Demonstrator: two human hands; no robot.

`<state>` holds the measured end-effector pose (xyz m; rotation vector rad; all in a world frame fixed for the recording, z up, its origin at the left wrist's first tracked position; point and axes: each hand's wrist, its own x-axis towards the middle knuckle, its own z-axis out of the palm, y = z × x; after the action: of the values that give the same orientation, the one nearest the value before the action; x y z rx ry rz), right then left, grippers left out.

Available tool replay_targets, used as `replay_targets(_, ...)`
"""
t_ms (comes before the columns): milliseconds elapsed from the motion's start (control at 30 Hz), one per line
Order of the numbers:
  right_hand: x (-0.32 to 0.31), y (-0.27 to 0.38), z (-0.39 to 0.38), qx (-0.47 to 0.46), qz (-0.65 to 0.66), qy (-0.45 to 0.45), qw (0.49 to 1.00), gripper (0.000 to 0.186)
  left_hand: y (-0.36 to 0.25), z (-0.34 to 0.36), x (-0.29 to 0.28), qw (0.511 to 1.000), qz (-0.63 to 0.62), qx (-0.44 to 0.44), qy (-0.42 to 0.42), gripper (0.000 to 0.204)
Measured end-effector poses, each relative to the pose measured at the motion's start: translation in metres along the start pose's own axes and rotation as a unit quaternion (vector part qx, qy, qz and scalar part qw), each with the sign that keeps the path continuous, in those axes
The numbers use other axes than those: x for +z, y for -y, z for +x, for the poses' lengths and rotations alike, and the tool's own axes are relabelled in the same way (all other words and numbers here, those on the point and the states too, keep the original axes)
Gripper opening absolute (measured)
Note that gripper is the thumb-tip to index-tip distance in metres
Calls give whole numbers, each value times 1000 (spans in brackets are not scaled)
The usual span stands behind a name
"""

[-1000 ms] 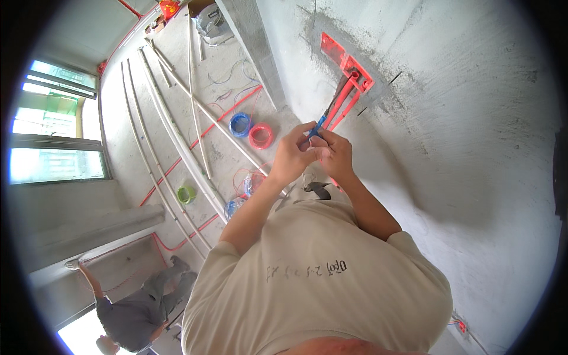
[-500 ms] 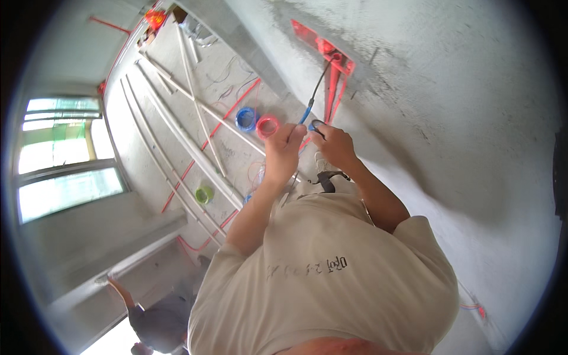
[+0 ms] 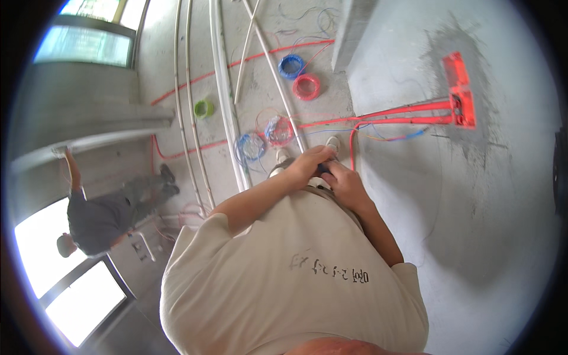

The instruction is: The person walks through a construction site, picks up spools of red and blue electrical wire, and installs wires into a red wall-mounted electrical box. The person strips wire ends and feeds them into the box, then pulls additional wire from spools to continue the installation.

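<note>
My left hand [image 3: 311, 165] and my right hand [image 3: 348, 184] are close together at my waist, both with curled fingers. A small dark object [image 3: 323, 168] shows between them, pressed at the right hand's fingers; its kind is mostly hidden. What the left fingers hold, if anything, is hidden too. Ahead to the right, a red wall box [image 3: 461, 94] is set in a rough grey patch, with red conduits [image 3: 408, 110] running from it toward the floor. Just below the conduits, thin coloured wires [image 3: 378, 138] end in a blue-wrapped section [image 3: 414, 134], apart from both hands.
Blue [image 3: 291, 67], red [image 3: 306, 87] and green [image 3: 204, 109] wire coils lie on the concrete floor. More coils [image 3: 251, 146] are near my feet. Long white pipes [image 3: 220, 89] cross the floor. At the left, another person [image 3: 103, 216] reaches toward a ledge [image 3: 112, 136].
Both hands have moved from the blue-wrapped wire near the wall box back to my waist. The left hand has let go of that wire. My view has turned.
</note>
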<state>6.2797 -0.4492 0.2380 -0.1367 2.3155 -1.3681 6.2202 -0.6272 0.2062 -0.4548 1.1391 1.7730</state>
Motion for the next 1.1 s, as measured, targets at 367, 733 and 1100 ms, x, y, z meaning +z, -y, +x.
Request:
replay_targets(367,-83,-8,35,158,-345,-182,907,17,153,-129,-297,943,210,-151,-209,20)
replay_targets(733,-101,30,43,252,-646,-39,719,34,137,-129,-313,797,599,-71,-39,26)
replay_targets(1100,-137,188,45,-9,-531,-408,743,24,201,-103,-328,939,-215,111,-246,35)
